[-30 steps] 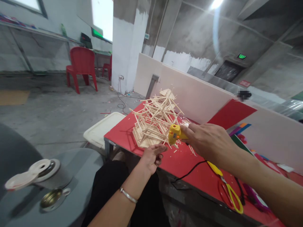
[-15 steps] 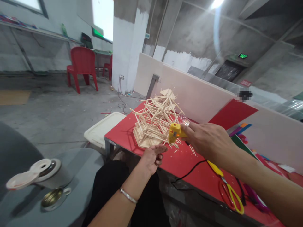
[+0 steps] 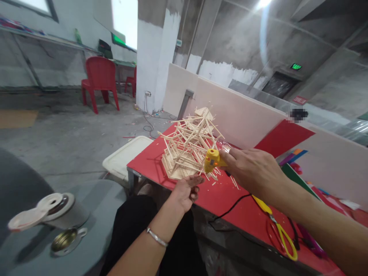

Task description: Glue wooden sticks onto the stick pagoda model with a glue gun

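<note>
My right hand (image 3: pixel 248 165) is wrapped round the handle of a yellow hot glue gun (image 3: pixel 212 160) with a small orange light showing. Its nozzle points down, close above my left fingertips. My left hand (image 3: pixel 186 191), with a silver bracelet at the wrist, is closed in a pinch at the table's front edge; whatever lies between the fingertips is too small to make out. Just beyond both hands stands a tower-like model of thin wooden sticks (image 3: pixel 189 142) on a many-sided wooden base. Loose stick pieces (image 3: pixel 234 182) lie to its right.
Yellow-handled scissors (image 3: pixel 283 241) and a black cord lie on the red tabletop (image 3: pixel 152 161) at right. A grey stool (image 3: pixel 100 207) at left bears a lidded container (image 3: pixel 67 211) and a small metal dish (image 3: pixel 64 241). A pale board (image 3: pixel 224 99) borders the table's back.
Almost nothing differs. Both hands and the glue gun keep nearly the same place, with only a slight shift of the view.
</note>
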`<state>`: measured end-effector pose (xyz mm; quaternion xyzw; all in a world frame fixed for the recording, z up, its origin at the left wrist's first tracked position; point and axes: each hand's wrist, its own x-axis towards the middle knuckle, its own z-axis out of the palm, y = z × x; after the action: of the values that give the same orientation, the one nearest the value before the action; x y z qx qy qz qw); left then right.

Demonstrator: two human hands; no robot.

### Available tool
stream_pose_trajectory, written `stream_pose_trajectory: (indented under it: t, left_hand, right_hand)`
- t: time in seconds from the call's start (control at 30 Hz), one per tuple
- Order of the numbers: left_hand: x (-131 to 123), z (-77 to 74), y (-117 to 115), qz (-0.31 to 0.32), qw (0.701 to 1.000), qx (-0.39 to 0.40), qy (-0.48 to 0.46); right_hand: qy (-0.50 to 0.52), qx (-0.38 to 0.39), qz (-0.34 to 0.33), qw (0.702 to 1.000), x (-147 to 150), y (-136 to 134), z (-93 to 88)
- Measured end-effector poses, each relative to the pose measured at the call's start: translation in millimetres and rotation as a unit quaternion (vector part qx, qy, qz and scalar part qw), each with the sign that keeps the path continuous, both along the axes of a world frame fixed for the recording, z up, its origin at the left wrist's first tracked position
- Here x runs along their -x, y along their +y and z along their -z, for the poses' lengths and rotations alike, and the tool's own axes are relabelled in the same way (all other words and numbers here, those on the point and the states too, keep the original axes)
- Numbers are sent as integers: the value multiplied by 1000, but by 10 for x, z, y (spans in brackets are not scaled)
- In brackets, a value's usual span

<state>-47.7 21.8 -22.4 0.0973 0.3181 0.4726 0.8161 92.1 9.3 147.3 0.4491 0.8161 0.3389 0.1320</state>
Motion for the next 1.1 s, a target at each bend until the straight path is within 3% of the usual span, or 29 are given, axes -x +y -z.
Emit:
stream_pose_trajectory:
  t: [0.4,1.1]
  left_hand:
    - [-33,-42,28,-7,997,8,-78]
    - [-101,-75,40,-14,998,13,-67]
  right_hand:
    - [9,-22,-19,1000,-24,19,18]
    - [3,-3,-22,1000,-49,25,-13]
